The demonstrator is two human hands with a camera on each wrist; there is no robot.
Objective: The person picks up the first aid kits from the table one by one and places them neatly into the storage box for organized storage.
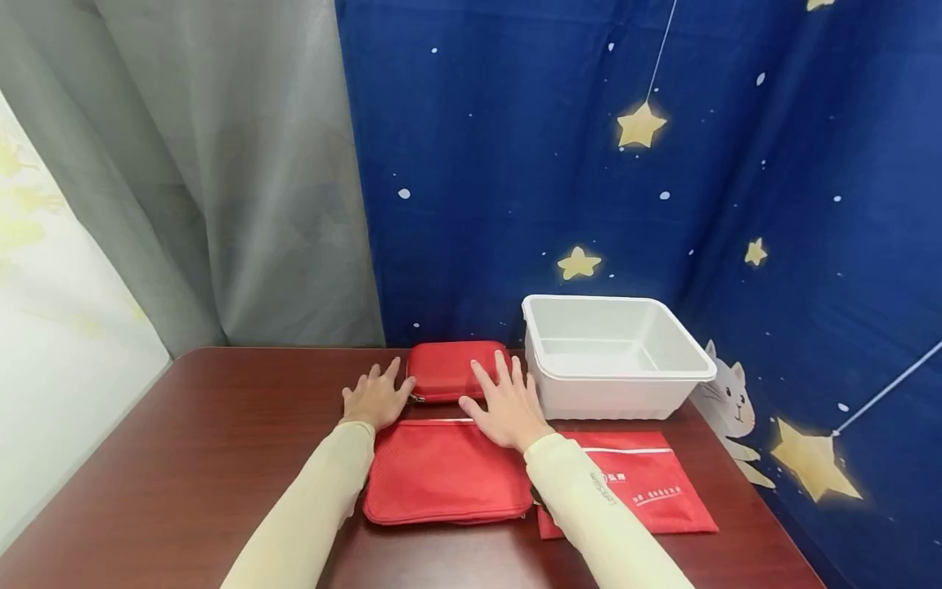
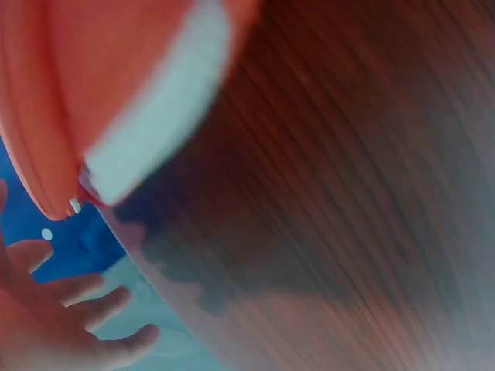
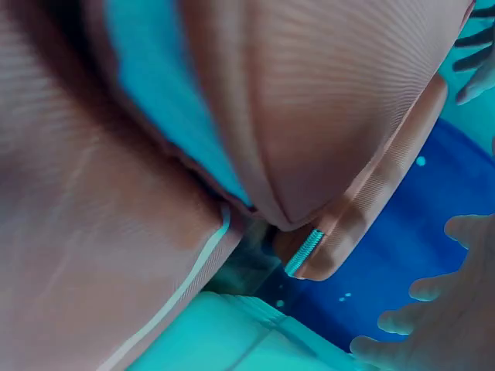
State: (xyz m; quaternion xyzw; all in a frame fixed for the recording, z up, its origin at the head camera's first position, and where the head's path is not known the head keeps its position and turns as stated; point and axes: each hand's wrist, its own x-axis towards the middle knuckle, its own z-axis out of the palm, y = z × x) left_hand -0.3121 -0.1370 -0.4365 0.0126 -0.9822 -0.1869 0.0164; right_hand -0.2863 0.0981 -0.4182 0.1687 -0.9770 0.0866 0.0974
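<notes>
Hands, two. Left hand [image 1: 374,398]: fingers spread apart, nothing held, at the left end of the small red case. Right hand [image 1: 508,409]: fingers likewise spread, nothing held, over the case's right end in the head view; contact cannot be told for either.

Small red case [image 1: 445,368]: zipped, lying near the far edge of the counter [image 1: 221,458].

Large red pouch [image 1: 449,478]: lying flat just nearer than the case, white strip along its far edge.

Red document bag [image 1: 655,483]: flat, white-lettered, right of the pouch, partly hidden by the right sleeve [image 1: 589,491].

White tub [image 1: 611,397]: upright, beyond the document bag, right of the case.
</notes>
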